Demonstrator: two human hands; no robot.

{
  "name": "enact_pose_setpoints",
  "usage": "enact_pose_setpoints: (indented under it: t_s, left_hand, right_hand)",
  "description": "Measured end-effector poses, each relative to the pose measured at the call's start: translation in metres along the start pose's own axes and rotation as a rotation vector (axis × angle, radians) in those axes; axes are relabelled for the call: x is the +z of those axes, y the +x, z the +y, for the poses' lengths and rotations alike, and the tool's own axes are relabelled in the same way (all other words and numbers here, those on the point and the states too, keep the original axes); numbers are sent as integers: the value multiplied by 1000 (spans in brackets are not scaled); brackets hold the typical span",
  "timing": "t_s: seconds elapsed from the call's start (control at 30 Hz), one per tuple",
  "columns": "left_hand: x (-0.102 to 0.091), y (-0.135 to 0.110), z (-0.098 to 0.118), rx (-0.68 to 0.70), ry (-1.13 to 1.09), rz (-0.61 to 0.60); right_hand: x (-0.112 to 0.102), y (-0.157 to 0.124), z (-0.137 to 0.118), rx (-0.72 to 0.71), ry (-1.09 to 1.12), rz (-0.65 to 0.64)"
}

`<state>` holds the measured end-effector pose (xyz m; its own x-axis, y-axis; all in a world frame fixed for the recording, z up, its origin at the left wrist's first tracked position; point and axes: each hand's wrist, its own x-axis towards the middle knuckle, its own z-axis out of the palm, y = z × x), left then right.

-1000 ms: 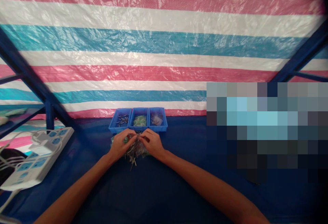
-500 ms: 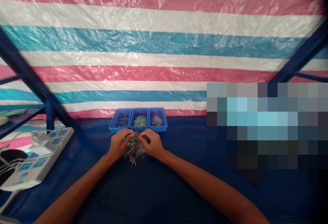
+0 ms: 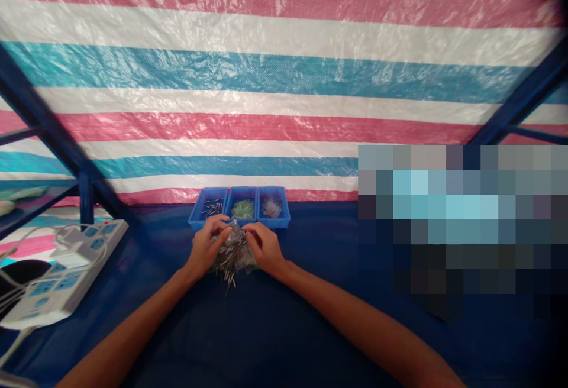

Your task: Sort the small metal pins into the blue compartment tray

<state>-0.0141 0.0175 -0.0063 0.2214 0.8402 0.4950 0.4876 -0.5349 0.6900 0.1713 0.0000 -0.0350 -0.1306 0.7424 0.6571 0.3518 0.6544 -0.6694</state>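
In front of the blue bins lies a heap of thin metal pins [image 3: 228,261] mixed with clear plastic pieces [image 3: 243,258]. Over the left side of this heap is my left hand [image 3: 208,243], its fingers bent and the thumb close to the fingertips. My right hand [image 3: 267,247] faces it from the other side, thumb and fingers pinched together. A small shiny bit shows between the fingertips of both hands, too small to name. Part of the heap is hidden behind the hands.
Three joined blue bins stand behind the heap: the left bin [image 3: 197,216] has metal pins, the middle bin [image 3: 242,222] green pieces, the right bin [image 3: 275,222] clear pieces. A white power strip [image 3: 84,275] with cables lies at left. Pixelation covers the right.
My left hand's fingers have lifted and spread slightly, and the right fingertips have shifted a little right, baring more of the shiny pieces between them. The bins have not moved.
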Motion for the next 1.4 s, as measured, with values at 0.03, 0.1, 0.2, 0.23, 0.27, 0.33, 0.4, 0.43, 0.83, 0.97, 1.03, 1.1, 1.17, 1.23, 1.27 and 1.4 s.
enact_pose_setpoints:
  t_s: [0.03, 0.1, 0.2, 0.23, 0.27, 0.33, 0.4, 0.43, 0.83, 0.97, 1.03, 1.1, 1.17, 1.23, 1.27, 1.4]
  left_hand:
    - [0, 0, 1, -32, -44, -4]
    - [0, 1, 3, -80, -106, -9]
    - [0, 1, 4, -112, -171, -12]
    - [0, 1, 4, -117, -189, -22]
    - [0, 1, 4, -120, -199, -34]
    - [0, 1, 4, -113, -176, -38]
    - [-2, 1, 6, -70, -111, -20]
    - [-3, 2, 8, -30, -77, -19]
    - [-2, 0, 3, 203, 54, -74]
    - [-1, -1, 2, 149, 58, -54]
    - [-1, -1, 2, 122, 77, -66]
    - [-1, -1, 1, 110, 80, -90]
    - [-1, 0, 0, 99, 73, -100]
    - [-1, 1, -1, 90, 70, -82]
    - [-1, 1, -2, 92, 71, -71]
    - [-2, 1, -2, 129, 93, -52]
  right_hand:
    - [0, 0, 0, 3, 10, 8]
    - [1, -1, 1, -9, 15, 2]
    - [1, 0, 2, -58, 11, -15]
    - [1, 0, 3, -73, 11, -13]
    - [1, 1, 3, -84, 12, -6]
    - [1, 1, 2, -95, 11, 22]
    - [1, 1, 1, -76, 3, 53]
    - [0, 1, 1, -57, -1, 64]
    - [-1, 2, 0, -13, 8, 7]
    - [0, 2, 0, -48, -15, -10]
    - [0, 2, 1, -39, -22, -4]
    - [0, 2, 1, -23, -19, 6]
    - [1, 2, 2, -7, -16, 12]
    - [1, 2, 3, 5, -11, 14]
    - [1, 2, 3, 8, -5, 11]
    - [0, 2, 3, 40, 39, -5]
